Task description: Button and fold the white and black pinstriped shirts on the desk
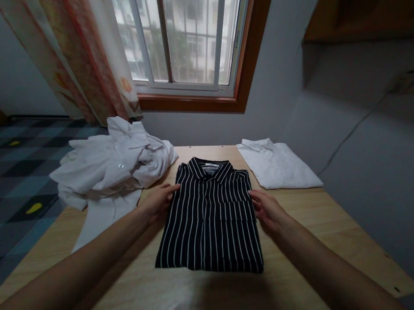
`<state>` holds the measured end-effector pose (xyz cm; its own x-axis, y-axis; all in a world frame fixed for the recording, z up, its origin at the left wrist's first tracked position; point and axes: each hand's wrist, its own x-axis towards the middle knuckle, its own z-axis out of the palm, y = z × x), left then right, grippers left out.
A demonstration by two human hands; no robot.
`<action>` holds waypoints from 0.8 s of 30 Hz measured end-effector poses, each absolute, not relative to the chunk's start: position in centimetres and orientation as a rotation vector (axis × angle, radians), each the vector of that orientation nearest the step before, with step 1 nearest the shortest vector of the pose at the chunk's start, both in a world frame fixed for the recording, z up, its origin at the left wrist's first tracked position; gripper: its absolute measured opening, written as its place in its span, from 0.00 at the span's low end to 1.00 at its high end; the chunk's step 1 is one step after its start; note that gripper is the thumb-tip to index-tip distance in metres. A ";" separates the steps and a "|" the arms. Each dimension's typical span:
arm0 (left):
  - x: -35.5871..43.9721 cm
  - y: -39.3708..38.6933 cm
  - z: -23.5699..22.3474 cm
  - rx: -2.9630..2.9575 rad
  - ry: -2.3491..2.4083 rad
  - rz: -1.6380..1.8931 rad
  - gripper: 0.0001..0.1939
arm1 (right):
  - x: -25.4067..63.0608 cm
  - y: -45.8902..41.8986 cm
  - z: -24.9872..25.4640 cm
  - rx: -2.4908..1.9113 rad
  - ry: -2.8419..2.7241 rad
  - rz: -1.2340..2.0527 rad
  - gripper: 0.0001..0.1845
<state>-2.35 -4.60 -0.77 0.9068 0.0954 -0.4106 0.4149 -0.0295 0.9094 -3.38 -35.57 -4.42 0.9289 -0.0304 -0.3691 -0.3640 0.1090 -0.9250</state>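
Observation:
A black shirt with white stripes [203, 223] lies folded into a neat rectangle, its collar at the far end and a chest pocket on the right. At its left edge, my left hand [158, 201] has its thumb against the fabric and its fingers curled in. My right hand [266, 209] holds the opposite edge, the fingertips touching the cloth near the pocket. The undersides of both hands are hidden. The shirt rests on a light wooden table [169, 299].
To the left, a crumpled pile of white shirts [117, 160] hangs over the table's edge. A folded white shirt [282, 165] lies at the back right. Beyond the left edge is a checked bedspread [16, 169]. A window [186, 34] and a curtain [68, 27] stand behind.

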 end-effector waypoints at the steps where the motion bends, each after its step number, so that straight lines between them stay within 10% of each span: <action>1: -2.1 -4.8 -0.5 1.533 0.418 -0.355 0.18 | -3.0 -35.3 -4.1 -1.413 0.355 0.298 0.08; 6: -1.9 -5.5 -0.4 1.447 0.327 -0.628 0.14 | -2.6 -34.0 -3.6 -1.399 0.238 0.434 0.18; 14: -2.2 -7.6 0.0 1.445 0.076 -0.538 0.43 | -2.8 -36.6 -0.7 -1.532 0.127 0.442 0.23; 24: 2.2 -16.5 5.5 1.314 -0.319 -0.343 0.42 | 2.5 -46.0 9.9 -1.651 0.108 0.187 0.22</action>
